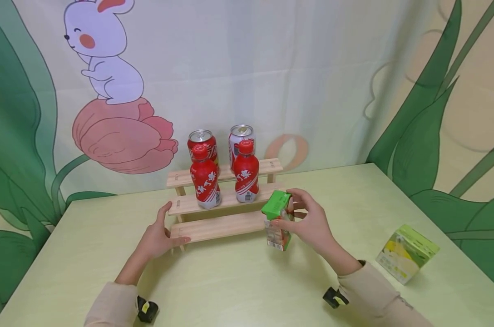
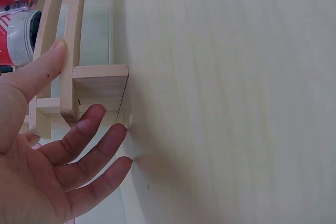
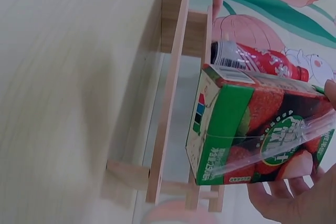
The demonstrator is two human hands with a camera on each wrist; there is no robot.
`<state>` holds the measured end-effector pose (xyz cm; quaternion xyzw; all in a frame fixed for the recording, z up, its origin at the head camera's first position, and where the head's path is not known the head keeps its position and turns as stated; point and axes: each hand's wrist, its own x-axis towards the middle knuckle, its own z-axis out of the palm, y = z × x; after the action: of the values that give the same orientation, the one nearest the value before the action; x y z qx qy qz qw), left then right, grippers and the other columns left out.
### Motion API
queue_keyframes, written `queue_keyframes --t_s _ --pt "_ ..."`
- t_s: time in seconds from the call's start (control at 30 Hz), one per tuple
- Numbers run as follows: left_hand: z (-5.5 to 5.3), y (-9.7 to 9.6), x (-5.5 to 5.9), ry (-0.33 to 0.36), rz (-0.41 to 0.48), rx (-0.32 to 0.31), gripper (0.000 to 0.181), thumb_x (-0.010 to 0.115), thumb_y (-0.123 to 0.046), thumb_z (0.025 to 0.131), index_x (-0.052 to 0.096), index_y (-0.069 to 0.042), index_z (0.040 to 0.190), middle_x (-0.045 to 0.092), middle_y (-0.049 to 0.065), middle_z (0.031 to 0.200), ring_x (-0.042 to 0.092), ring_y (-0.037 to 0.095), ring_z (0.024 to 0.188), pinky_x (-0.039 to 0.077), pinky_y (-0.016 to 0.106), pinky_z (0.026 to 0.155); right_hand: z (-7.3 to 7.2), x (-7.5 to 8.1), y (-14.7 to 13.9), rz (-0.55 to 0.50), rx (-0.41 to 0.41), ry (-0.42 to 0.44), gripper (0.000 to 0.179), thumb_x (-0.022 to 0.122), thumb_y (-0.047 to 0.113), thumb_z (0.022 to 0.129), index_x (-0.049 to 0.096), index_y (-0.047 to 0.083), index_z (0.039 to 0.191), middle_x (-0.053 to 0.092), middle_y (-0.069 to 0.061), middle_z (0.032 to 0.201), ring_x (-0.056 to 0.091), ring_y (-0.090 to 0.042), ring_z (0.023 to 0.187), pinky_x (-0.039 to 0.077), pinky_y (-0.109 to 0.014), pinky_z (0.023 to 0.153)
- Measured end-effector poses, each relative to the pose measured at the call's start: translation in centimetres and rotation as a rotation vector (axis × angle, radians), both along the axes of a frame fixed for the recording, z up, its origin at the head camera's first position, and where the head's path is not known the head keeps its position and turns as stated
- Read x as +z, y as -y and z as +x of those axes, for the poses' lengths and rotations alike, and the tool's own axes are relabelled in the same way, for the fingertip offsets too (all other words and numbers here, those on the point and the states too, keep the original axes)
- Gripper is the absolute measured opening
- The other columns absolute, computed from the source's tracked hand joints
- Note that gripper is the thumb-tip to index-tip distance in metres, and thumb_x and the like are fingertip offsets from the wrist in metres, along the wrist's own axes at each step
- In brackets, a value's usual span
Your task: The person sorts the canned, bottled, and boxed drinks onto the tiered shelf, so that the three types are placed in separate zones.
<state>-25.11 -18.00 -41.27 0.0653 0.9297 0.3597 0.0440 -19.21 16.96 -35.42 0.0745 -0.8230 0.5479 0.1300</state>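
Note:
A three-tier wooden rack (image 1: 222,228) stands on the table. My left hand (image 1: 156,238) holds its left end, thumb (image 2: 44,72) on the lowest board and index finger up at the middle one; the other fingers spread loosely beside the end. In my right hand (image 1: 312,222) is a green-topped drink carton (image 1: 277,204) with strawberry pictures, gripped between thumb and fingers. The carton (image 3: 262,129) is tilted, off the table, by the right end of the lowest board. Two red bottles (image 1: 206,181) are on the middle tier, and two cans (image 1: 241,136) on the top tier.
A green and yellow drink carton (image 1: 408,254) lies on the table to the right of my right forearm. Behind the rack hangs a curtain (image 1: 333,91) printed with a rabbit, flowers and leaves, at the table's back edge.

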Motion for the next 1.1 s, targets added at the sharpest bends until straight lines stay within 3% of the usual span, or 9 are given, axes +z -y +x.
queue_keyframes --t_s 0.27,0.5,1.1 --pt "0.0 0.0 0.0 -0.003 0.002 -0.003 0.108 0.078 -0.034 0.071 0.003 -0.012 0.146 0.052 0.007 0.065 0.047 0.017 0.056 0.041 0.029 0.051 -0.2 0.1 3.1 -0.022 -0.032 0.026 0.068 0.082 0.020 0.066 0.048 0.012 0.125 0.054 -0.005 0.098 0.050 -0.021 0.087 0.044 -0.037 0.078" --pt "0.0 0.0 0.1 0.009 -0.004 0.004 0.108 0.077 -0.035 0.071 0.002 -0.013 0.146 0.051 0.007 0.066 0.047 0.017 0.057 0.041 0.029 0.051 -0.6 -0.4 5.6 -0.083 -0.012 -0.035 0.067 0.083 0.018 0.065 0.050 0.010 0.123 0.055 -0.005 0.093 0.049 -0.020 0.086 0.045 -0.037 0.073" --pt "0.0 0.0 0.2 0.008 0.002 -0.003 0.108 0.078 -0.034 0.070 0.004 -0.012 0.145 0.051 0.007 0.064 0.046 0.017 0.056 0.040 0.029 0.051 -1.7 -1.2 10.4 -0.116 -0.029 -0.043 0.070 0.084 0.020 0.064 0.048 0.009 0.123 0.054 -0.006 0.106 0.048 -0.020 0.094 0.044 -0.036 0.076"
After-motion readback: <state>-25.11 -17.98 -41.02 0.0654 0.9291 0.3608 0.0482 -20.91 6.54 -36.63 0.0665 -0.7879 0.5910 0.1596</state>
